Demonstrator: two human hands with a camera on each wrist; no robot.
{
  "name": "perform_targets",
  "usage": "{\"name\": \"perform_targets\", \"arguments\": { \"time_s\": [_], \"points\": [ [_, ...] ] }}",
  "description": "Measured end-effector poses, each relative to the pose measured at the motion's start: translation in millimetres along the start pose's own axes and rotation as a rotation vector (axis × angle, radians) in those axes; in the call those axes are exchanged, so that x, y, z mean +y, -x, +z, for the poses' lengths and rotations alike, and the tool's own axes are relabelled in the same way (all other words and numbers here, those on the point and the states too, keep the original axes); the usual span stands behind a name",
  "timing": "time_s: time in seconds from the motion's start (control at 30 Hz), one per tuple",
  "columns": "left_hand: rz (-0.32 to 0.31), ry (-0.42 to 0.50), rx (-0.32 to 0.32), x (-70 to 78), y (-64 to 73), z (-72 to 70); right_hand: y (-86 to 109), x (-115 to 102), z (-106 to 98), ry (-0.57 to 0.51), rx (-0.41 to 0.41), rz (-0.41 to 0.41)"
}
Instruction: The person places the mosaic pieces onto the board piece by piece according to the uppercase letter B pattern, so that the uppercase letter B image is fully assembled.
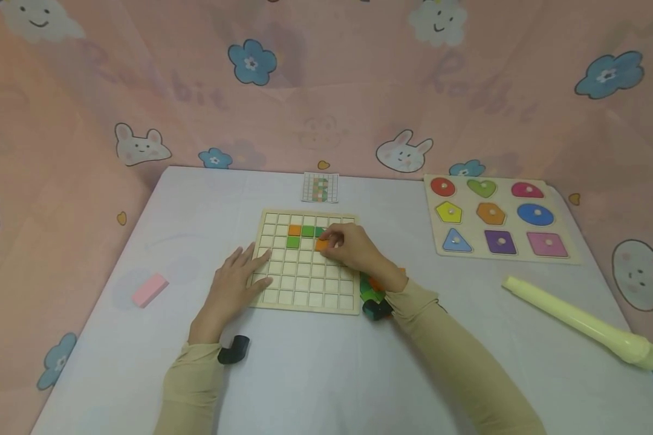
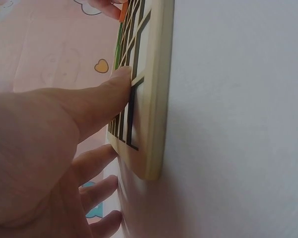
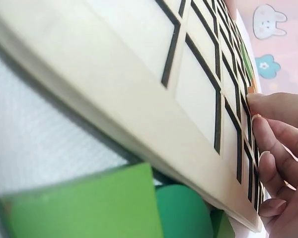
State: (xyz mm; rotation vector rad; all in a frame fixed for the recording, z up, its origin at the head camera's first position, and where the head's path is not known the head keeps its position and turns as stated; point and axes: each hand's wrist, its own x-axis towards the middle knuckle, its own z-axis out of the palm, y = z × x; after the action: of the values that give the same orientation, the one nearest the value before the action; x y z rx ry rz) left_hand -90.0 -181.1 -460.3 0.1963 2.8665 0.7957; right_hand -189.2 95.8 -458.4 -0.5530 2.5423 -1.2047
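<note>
A pale wooden grid board (image 1: 309,306) lies on the white table. My right hand (image 1: 354,246) pinches an orange square tile (image 1: 321,244) between thumb and fingertips, right at a cell in the upper right part of the grid. Close by in the grid sit another orange tile (image 1: 295,230), a green tile (image 1: 308,231), a lower green tile (image 1: 292,242) and a darker green one partly hidden by the fingers. My left hand (image 1: 231,289) rests with spread fingers at the board's left edge; its thumb (image 2: 102,101) lies over the frame in the left wrist view.
Loose green and orange pieces (image 1: 369,291) lie beside the board under my right wrist. A small pattern card (image 1: 320,188) lies behind the board. Around it are a shape puzzle (image 1: 503,232), a pale yellow tube (image 1: 577,317) and a pink block (image 1: 150,290).
</note>
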Motion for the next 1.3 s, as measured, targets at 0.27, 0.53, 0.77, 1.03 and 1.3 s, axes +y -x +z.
{"name": "perform_targets", "arguments": {
  "time_s": [0.27, 0.53, 0.77, 1.03, 1.3],
  "points": [
    [0.006, -0.003, 0.002, 0.1, -0.3, 0.4, -0.1, -0.9, 0.1, -0.016, 0.007, -0.007],
    [0.004, -0.004, -0.001, -0.4, -0.9, 0.5, -0.5, -4.7, 0.6, -0.007, 0.015, 0.004],
    [-0.006, 0.000, -0.010, -0.1, -1.0, 0.4, -1.0, -6.0, 2.5, 0.019, 0.031, 0.000],
    [-0.007, 0.011, -0.015, 1.6, 0.4, -0.9, 3.6, -2.7, -1.5, -0.001, 0.028, 0.028],
    [-0.007, 0.011, -0.013, 1.7, 0.4, -0.8, 13.4, 6.1, -14.8, 0.001, 0.011, 0.041]
  ]
}}
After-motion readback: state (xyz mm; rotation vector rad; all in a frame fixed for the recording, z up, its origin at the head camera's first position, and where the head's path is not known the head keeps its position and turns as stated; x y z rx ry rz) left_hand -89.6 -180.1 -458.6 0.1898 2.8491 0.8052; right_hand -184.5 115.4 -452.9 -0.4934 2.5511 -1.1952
